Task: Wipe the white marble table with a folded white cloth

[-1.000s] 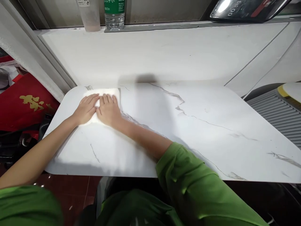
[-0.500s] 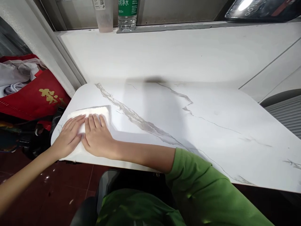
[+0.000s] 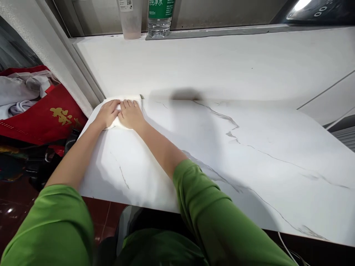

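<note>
A folded white cloth point(image 3: 113, 124) lies flat at the far left corner of the white marble-patterned table point(image 3: 155, 166), its far edge up against the wall. My left hand point(image 3: 107, 113) presses on the cloth's left part with fingers stretched out. Beside it, my right hand point(image 3: 131, 114) rests flat on the right part of the cloth, fingers extended toward the wall. The two hands almost touch at the thumbs. Much of the cloth is hidden beneath them.
On the ledge stand a translucent cup point(image 3: 131, 24) and a water bottle point(image 3: 159, 22) with a green label. A dark device point(image 3: 327, 13) sits at the ledge's right. Left of the table is a red bag point(image 3: 41, 118) stuffed with cloth items. A white cable point(image 3: 285, 245) hangs at lower right.
Both hands have slid the cloth away from the table's near left edge to the far corner by the wall. The view has shifted slightly left.
</note>
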Motion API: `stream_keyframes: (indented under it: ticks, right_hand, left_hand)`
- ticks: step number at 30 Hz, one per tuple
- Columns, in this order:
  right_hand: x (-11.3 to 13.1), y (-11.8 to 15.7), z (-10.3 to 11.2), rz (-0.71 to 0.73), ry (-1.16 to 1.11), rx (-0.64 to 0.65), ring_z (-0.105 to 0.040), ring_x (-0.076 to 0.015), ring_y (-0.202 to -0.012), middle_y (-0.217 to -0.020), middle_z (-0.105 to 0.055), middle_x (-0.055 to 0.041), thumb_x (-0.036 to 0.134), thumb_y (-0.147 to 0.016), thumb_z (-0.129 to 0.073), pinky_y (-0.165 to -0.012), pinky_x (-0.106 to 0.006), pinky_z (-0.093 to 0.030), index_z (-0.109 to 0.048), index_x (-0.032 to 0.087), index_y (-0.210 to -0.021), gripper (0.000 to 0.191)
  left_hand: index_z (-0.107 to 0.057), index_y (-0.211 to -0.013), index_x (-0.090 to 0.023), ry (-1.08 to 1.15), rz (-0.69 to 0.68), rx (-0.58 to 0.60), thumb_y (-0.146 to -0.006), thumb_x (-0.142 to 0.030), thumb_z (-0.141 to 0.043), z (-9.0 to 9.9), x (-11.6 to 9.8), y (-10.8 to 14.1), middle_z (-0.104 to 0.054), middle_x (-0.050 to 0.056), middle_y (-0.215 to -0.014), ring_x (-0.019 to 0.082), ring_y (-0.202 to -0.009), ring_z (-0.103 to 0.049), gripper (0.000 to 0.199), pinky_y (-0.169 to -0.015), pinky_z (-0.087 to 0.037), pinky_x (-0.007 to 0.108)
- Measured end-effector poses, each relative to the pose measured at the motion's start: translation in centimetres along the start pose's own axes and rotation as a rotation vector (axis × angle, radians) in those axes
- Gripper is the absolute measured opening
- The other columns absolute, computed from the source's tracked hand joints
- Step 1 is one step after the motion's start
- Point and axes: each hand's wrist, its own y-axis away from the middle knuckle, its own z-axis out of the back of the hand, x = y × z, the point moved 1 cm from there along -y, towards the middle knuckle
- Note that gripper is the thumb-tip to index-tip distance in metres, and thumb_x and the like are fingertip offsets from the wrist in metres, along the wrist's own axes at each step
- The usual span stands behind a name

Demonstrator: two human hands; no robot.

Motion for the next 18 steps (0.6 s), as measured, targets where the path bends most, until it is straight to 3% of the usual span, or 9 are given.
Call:
stream_keyframes:
  ticks: [4,10,14,18]
  right_hand:
    - [-1.0,-0.1,-0.2,-0.039,0.006,-0.012,-0.037,-0.0311,-0.144,-0.155,-0.041,-0.0228,0.022,-0.098,-0.029,-0.120,-0.052,-0.021,-0.042,-0.002,-0.146,0.055]
    - [-0.5,1.8,0.7,-0.052,0.007,-0.004,-0.036,-0.0303,-0.144,-0.155,-0.041,-0.0231,0.023,-0.100,-0.032,-0.121,-0.050,-0.019,-0.042,-0.004,-0.146,0.054]
    - [-0.3,5.7,2.1,0.009,-0.003,0.008,-0.036,-0.0311,-0.144,-0.154,-0.041,-0.0240,0.023,-0.099,-0.034,-0.122,-0.051,-0.019,-0.043,-0.004,-0.144,0.053]
    - [0.2,12.1,4.1,0.124,0.011,0.008,-0.040,-0.0337,-0.142,-0.152,-0.045,-0.0246,0.024,-0.098,-0.034,-0.121,-0.052,-0.021,-0.045,-0.004,-0.143,0.055]
  left_hand:
    - [-0.053,-0.136,-0.019,0.027,0.033,0.040,-0.084,-0.026,-0.038,-0.3,-0.4,-1.1,-0.054,0.010,-0.145,0.029,-0.135,-0.047,0.054,-0.117,-0.033,0.047]
    - [-0.048,-0.140,-0.017,0.018,0.020,0.079,-0.088,-0.027,-0.034,0.2,-1.9,0.8,-0.048,0.009,-0.151,0.026,-0.141,-0.040,0.055,-0.120,-0.028,0.045]
    - [-0.045,-0.141,-0.015,-0.016,-0.067,0.093,-0.091,-0.028,-0.031,0.4,-4.5,4.0,-0.046,0.012,-0.152,0.026,-0.143,-0.038,0.054,-0.120,-0.028,0.048]
    - [-0.043,-0.141,-0.013,-0.043,-0.104,0.067,-0.095,-0.030,-0.030,0.3,-9.0,9.1,-0.045,0.016,-0.153,0.029,-0.143,-0.038,0.051,-0.121,-0.026,0.052]
